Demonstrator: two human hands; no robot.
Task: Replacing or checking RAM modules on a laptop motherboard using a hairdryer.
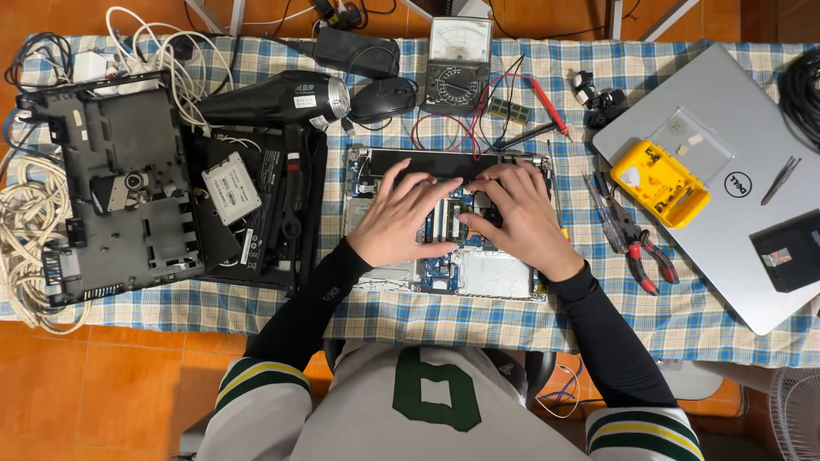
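While both arms in black sleeves reach forward, the left hand (pixel 400 218) and right hand (pixel 517 215) rest flat, fingers spread, on an opened laptop base (pixel 491 275) mid-table; beyond lie a multimeter (pixel 458 64) and hair dryer (pixel 278 98).

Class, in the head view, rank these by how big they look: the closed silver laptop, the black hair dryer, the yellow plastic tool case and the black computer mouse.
1. Closed silver laptop, plainly largest.
2. Black hair dryer.
3. Yellow plastic tool case.
4. Black computer mouse, smallest.
All lie on one table, so nearness hardly skews this.
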